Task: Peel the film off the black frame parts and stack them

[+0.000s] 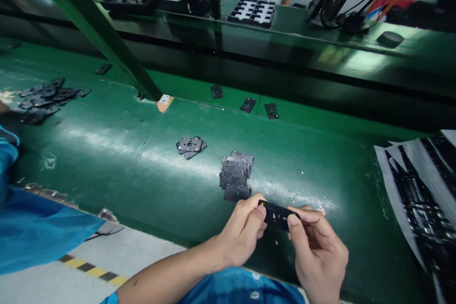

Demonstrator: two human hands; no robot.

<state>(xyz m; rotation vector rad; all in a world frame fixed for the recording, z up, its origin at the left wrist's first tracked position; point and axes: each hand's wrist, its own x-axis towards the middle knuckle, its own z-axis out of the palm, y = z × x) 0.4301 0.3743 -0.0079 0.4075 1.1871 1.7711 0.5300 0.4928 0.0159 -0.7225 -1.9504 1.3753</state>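
Between my two hands is a flat black rectangular plastic part (277, 216) with small cut-outs and a yellow spot at its left end. My left hand (245, 228) pinches the left end, thumb on top. At the other end, my right hand (315, 242) grips with thumb and fingers. Just beyond my left hand lies an overlapping row of similar dark plates (234, 178) on the green bench. Farther left sits a smaller pile of such plates (190, 146).
Several loose plates, one of them a dark plate (248, 105), lie by the dark trough. A large heap of parts (48, 99) is at left, near a co-worker's blue sleeve (7, 152). A green post (96, 33) slants across. Sheets with black strips (420, 199) lie right.
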